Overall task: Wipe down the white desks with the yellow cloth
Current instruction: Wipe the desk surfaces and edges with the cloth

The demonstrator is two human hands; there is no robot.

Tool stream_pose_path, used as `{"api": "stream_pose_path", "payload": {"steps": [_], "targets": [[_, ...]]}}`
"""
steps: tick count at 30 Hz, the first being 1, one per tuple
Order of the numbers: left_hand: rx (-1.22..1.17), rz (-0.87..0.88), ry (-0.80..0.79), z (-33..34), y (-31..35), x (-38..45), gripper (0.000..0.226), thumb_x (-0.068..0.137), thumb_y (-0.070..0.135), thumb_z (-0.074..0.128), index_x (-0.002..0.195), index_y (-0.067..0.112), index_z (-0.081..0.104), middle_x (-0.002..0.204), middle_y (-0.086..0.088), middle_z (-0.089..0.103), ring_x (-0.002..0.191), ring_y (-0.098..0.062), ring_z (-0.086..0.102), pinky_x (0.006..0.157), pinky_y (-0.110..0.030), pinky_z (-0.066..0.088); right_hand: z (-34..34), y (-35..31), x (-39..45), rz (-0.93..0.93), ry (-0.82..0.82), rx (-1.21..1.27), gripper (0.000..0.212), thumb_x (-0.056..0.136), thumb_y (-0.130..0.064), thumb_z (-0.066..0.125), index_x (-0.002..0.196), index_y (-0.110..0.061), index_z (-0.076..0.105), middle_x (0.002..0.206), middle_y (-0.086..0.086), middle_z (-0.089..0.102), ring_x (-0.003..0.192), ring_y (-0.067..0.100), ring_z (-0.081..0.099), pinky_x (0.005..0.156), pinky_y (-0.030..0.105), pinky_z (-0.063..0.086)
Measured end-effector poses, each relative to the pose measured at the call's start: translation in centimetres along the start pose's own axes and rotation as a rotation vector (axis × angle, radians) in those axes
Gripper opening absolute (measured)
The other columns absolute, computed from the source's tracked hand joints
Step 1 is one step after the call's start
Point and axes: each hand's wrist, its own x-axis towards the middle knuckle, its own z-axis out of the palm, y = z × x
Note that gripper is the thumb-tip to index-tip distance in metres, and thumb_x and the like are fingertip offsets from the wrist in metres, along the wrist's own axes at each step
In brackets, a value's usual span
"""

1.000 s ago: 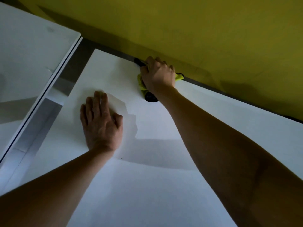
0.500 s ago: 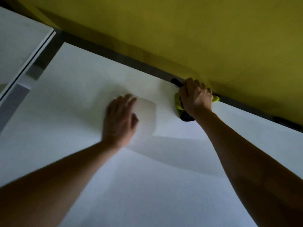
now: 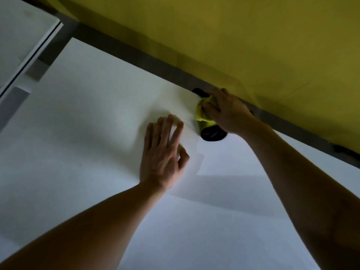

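Cloth (image 3: 203, 114): soft, light; best bunched under the palm.
Right hand (image 3: 228, 112): clamped on cloth.
Left hand (image 3: 162, 152): spread flat on desk (image 3: 78, 133).

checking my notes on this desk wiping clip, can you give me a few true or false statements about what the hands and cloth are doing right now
1. The right hand grips the yellow cloth. True.
2. The left hand holds a spray bottle. False: it holds nothing and lies open, fingers spread on the white desk.
3. The cloth is at the desk's far edge, close to the yellow wall. True.
4. The cloth lies in the middle of the desk, away from both hands. False: it is bunched under the right hand.
5. A dark round opening shows in the desk beside the cloth. True.
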Motion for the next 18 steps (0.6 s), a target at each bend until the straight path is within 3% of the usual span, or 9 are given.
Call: {"api": "stream_pose_path", "payload": {"steps": [3,9,18], "targets": [[0.001,-0.012,-0.012,0.0,0.1,0.1,0.070,0.094,0.033,0.042,0.161,0.015,0.031,0.169,-0.016,0.024,0.157,-0.036,0.020,0.129,-0.054,0.012,1.1,-4.5,4.9,-0.027,-0.008,0.011,0.043,0.098,-0.049,0.050,0.134,-0.026,0.051,0.129,0.007,0.057,0.114,0.032,0.057,0.092,0.044,0.048],[-0.031,-0.007,-0.001,-0.3,-0.2,0.2,0.073,0.092,0.035,0.040,0.161,0.014,0.032,0.168,-0.014,0.026,0.158,-0.033,0.019,0.130,-0.052,0.012,2.8,-9.9,10.0,-0.004,-0.002,0.146,0.026,0.093,-0.047,0.052,0.111,-0.030,0.061,0.100,-0.006,0.057,0.096,0.023,0.060,0.076,0.033,0.042],[-0.016,0.026,0.022,0.3,-0.5,0.1,0.074,0.092,0.039,0.040,0.161,0.014,0.031,0.170,-0.015,0.023,0.157,-0.037,0.020,0.129,-0.054,0.013,-1.2,2.3,-2.1,0.158,0.080,0.119,0.029,0.096,-0.040,0.053,0.120,-0.027,0.061,0.114,0.009,0.066,0.103,0.035,0.061,0.088,0.046,0.052]]}}
